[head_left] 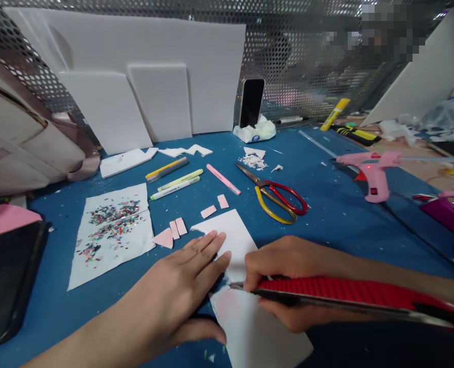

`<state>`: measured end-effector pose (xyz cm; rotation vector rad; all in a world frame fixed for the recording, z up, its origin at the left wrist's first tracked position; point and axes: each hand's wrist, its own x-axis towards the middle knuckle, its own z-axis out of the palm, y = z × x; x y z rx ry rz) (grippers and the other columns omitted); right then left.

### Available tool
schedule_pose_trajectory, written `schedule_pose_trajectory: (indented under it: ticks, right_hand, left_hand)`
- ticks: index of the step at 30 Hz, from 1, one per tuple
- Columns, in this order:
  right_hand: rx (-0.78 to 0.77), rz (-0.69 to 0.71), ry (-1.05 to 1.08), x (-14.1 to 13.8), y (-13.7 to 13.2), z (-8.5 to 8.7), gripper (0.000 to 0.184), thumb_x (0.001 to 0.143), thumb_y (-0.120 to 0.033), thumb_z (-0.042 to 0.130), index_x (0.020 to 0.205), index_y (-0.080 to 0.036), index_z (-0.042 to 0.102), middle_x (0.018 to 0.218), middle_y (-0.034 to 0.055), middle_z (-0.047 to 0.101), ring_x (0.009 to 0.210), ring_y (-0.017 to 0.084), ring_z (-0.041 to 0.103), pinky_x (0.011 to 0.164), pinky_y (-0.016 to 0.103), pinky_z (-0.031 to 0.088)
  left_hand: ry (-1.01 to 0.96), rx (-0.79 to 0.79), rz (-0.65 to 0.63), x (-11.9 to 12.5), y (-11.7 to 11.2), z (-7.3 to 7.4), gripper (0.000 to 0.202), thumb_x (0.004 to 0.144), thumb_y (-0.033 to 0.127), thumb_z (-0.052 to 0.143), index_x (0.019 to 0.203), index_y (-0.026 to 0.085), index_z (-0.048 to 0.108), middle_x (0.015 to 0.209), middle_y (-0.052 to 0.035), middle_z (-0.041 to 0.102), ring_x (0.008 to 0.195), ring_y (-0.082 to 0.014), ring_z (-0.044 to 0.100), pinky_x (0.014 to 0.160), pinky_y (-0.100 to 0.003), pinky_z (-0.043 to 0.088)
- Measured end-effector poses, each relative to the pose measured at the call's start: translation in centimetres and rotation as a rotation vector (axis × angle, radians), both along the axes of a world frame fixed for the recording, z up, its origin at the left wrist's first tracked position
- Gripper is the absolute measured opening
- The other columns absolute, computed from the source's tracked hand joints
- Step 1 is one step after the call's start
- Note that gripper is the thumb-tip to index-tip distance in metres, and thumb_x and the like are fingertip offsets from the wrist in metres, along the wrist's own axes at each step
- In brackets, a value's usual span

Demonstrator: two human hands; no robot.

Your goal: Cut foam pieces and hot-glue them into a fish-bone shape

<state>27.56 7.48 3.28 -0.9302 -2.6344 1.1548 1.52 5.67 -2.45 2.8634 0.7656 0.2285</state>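
My left hand [184,283] lies with fingers stretched out, its fingertips on a white foam-board piece [235,230] and its thumb by the edge of a nearer white piece [265,335]. Wrapped round a red utility knife [341,291], my right hand [284,263] is closed. The blade tip points left and meets the nearer piece's upper edge, where a faint pink stain shows. Whether the two white pieces still join beneath my right hand is hidden. Small pink pieces [175,228] rest just beyond my left fingers.
Scissors [267,189] with red and yellow handles lie ahead. A pink glue gun [376,171] stands at right, its cord running toward me. Several pens [178,181], a sheet with sequins [114,260] and a dark phone [10,286] are left. White boards [161,102] lean behind.
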Motion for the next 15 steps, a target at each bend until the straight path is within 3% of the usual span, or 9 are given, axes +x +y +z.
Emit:
schedule_pose_trajectory:
  ticks: [4,15]
  right_hand:
    - [0.01,-0.089,0.073,0.1,-1.1,-0.9,0.015,0.075,-0.016,0.061,0.089,-0.021,0.06,0.072,-0.0041,0.065,0.059,0.01,0.059,0.057,0.019,0.042]
    - [0.356,-0.249,0.205,-0.1,-5.2,-3.4,0.016,0.081,-0.009,0.05,0.09,-0.022,0.048,0.071,-0.0033,0.06,0.059,0.011,0.057,0.057,0.022,0.04]
  left_hand:
    - [-0.044,0.026,0.002,0.1,0.0,-0.3,0.09,0.091,0.074,0.043,0.151,0.008,0.033,0.162,-0.025,0.029,0.152,-0.0353,0.024,0.116,-0.054,0.04]
    - [-0.077,-0.043,0.008,-0.1,-0.2,-0.2,0.088,0.092,0.071,0.048,0.155,0.013,0.028,0.163,-0.0224,0.028,0.153,-0.0333,0.023,0.121,-0.053,0.034]
